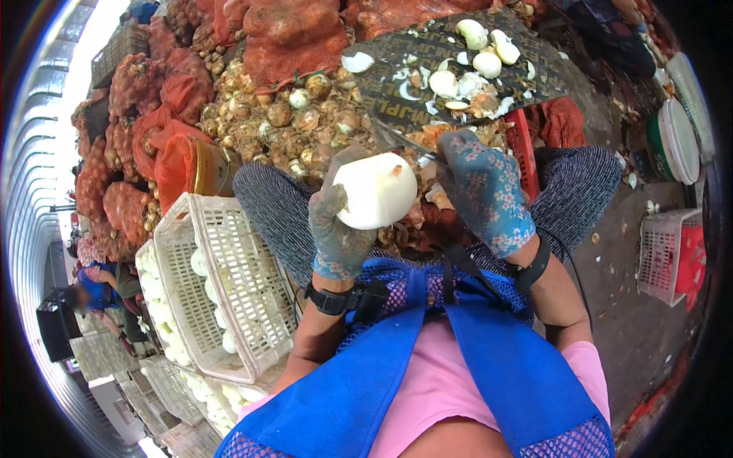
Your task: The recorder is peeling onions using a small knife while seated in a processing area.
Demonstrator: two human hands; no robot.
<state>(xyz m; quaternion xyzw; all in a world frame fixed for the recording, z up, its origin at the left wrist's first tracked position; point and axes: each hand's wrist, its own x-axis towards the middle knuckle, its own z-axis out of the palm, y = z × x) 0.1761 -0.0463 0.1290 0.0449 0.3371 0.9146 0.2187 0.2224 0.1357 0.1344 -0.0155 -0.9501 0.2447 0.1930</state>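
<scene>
A large peeled white onion [377, 192] rests in my left hand [342, 220], its fingers and thumb wrapped around the left side. A small brown spot marks the onion's top. My right hand [484, 186], in a blue floral glove, grips a knife [404, 140] whose blade points up and left, just above the onion. The knife's handle is mostly hidden in my fist. Beneath both hands, onion skins [438, 197] lie between my knees. Ahead is a dark printed board [401, 57] bearing several peeled onions [444, 84] and scraps of peel.
Unpeeled onions [309, 117] are heaped ahead, beside red mesh sacks [295, 37]. A white plastic crate [246, 286] with peeled onions stands at my left, near a yellow bucket [215, 169]. A red crate edge [522, 154] is by my right knee. Another person [103, 286] sits far left.
</scene>
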